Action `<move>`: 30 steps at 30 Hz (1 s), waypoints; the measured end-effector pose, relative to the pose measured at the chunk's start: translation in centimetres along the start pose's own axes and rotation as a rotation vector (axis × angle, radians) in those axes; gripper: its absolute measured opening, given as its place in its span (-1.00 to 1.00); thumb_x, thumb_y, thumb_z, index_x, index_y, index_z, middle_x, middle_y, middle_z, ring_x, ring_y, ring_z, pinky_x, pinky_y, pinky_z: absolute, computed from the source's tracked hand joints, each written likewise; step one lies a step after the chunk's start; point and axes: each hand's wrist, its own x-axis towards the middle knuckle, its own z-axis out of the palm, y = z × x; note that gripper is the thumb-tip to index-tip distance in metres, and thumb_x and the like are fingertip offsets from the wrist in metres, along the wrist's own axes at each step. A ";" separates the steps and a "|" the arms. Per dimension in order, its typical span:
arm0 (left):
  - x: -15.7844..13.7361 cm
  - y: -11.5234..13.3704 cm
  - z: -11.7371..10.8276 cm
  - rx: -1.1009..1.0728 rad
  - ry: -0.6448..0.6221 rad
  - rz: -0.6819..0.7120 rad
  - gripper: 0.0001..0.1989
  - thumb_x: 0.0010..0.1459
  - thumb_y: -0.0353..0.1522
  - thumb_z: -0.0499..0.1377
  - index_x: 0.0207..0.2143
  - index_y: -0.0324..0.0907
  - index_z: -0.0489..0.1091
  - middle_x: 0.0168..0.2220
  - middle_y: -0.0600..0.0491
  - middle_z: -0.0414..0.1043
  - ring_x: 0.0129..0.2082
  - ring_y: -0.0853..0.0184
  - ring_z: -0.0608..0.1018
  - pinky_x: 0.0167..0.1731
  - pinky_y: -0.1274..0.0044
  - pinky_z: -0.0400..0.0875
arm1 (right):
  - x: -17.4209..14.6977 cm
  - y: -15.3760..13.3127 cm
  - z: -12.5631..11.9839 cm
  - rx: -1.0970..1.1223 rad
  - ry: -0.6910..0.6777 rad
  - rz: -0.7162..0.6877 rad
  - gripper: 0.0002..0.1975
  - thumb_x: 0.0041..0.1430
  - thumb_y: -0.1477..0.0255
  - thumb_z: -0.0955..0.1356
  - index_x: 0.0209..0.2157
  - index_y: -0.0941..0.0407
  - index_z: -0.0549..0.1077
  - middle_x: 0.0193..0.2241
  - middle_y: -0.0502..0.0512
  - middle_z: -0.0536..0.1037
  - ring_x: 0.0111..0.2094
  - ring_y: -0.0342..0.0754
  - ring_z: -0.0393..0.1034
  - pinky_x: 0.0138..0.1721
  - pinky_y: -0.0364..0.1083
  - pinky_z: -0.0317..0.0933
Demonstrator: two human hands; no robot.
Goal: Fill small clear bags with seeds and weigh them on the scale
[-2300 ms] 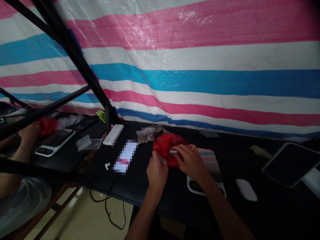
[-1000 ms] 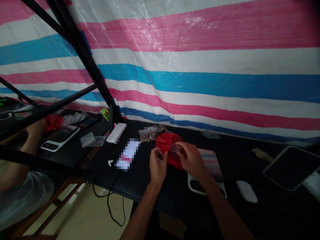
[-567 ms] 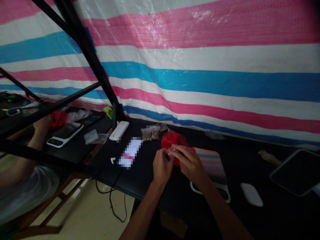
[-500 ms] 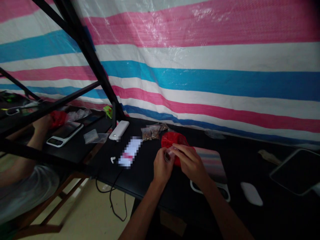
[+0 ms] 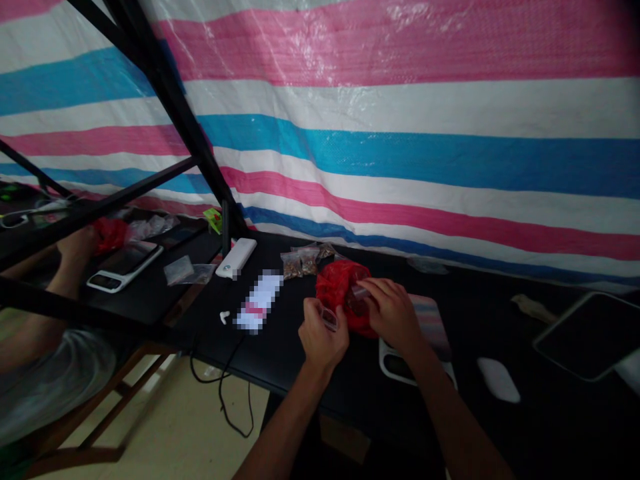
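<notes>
Both hands are occupied over the table [image 5: 280,347]. The left hand [image 5: 324,337] is curled, pinching between thumb and fingers a clear plastic piece [image 5: 329,320] whose oval rim faces upward; whether it is a pouch or a cup cannot be told. The right hand [image 5: 393,310] pinches a small clear container [image 5: 359,291], held tilted at the mouth of an open red bag [image 5: 334,283]. The contents of that container cannot be made out. The red bag sits on the table, just beyond the left hand and beside the white scale [image 5: 431,323], across which the right wrist extends.

Clear packets [image 5: 299,262] of brown bits lie grouped behind the red bag, to its left. Further left are a white power bank [image 5: 237,258], a phone [image 5: 259,301] with a blurred-out screen, and a white earbud [image 5: 225,317]. To the right of the scale lie a white rounded case [image 5: 499,380] and a dark tablet [image 5: 590,337].

At the far left, past a black frame [image 5: 173,110], a co-worker's hand [image 5: 76,247] is at a second red bag [image 5: 111,233], near a second scale [image 5: 125,265]. A striped sheet [image 5: 390,153] hangs behind the table
</notes>
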 end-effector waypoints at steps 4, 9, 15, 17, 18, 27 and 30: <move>0.3 -0.2 0.6 -0.053 -0.135 0.040 -0.74 0.21 -0.29 0.23 -0.20 -0.06 0.15 -0.38 0.16 0.33 -0.46 0.34 0.49 -0.42 0.53 0.26 | -0.1 -0.3 0.5 0.017 -0.087 -0.002 -0.61 0.20 0.62 0.31 0.01 0.05 0.56 0.01 0.13 0.64 0.04 0.12 0.41 0.08 0.11 0.15; 1.4 -1.3 1.5 -0.364 -0.168 0.009 -0.71 0.15 -0.46 0.22 -0.19 -0.09 0.14 -0.34 0.17 0.25 -0.41 0.41 0.43 -0.35 0.58 0.30 | -0.2 -0.9 0.8 0.039 -0.154 -0.032 -0.70 0.26 0.52 0.35 -0.01 0.02 0.55 -0.09 0.11 0.68 0.02 0.11 0.42 0.11 0.13 0.04; 1.8 -1.9 1.9 -0.617 -0.160 -0.055 -0.67 0.14 -0.45 0.27 -0.19 -0.09 0.13 -0.34 0.21 0.20 -0.44 0.46 0.35 -0.39 0.62 0.28 | -0.3 -1.2 0.9 0.025 -0.138 -0.014 -0.74 0.28 0.50 0.36 -0.02 0.05 0.55 -0.11 0.12 0.69 0.00 0.11 0.47 0.07 0.14 0.00; 1.9 -1.9 2.1 -0.627 -0.135 -0.044 -0.66 0.16 -0.44 0.28 -0.19 -0.09 0.13 -0.34 0.20 0.20 -0.44 0.46 0.35 -0.40 0.61 0.28 | -0.2 -1.2 0.9 0.028 -0.098 0.000 -0.75 0.29 0.51 0.34 -0.02 0.06 0.54 -0.11 0.13 0.69 -0.02 0.10 0.49 0.06 0.12 0.00; 1.9 -2.0 2.1 -0.615 -0.119 -0.031 -0.67 0.16 -0.43 0.29 -0.19 -0.10 0.14 -0.33 0.19 0.21 -0.43 0.46 0.36 -0.39 0.61 0.29 | -0.2 -1.2 1.0 0.029 -0.077 0.006 -0.75 0.30 0.51 0.34 -0.02 0.07 0.53 -0.11 0.14 0.69 -0.03 0.10 0.49 0.06 0.12 0.01; 2.5 -2.2 2.0 -0.376 -0.024 0.166 -0.89 0.29 -0.35 0.21 -0.19 -0.14 0.31 -0.25 0.06 0.35 -0.27 0.35 0.45 -0.19 0.50 0.39 | -0.1 -0.8 1.4 0.029 0.038 0.035 -0.69 0.38 0.48 0.24 0.08 0.17 0.46 -0.01 0.27 0.65 0.00 0.14 0.51 0.10 0.15 0.03; 2.6 -2.1 1.9 -0.352 -0.098 0.153 -0.88 0.28 -0.36 0.22 -0.15 -0.13 0.37 -0.27 0.07 0.42 -0.30 0.35 0.48 -0.22 0.51 0.40 | 0.0 -1.1 1.1 0.072 0.070 -0.014 -0.67 0.40 0.48 0.23 0.12 0.13 0.44 0.04 0.24 0.63 0.06 0.13 0.49 0.11 0.14 0.06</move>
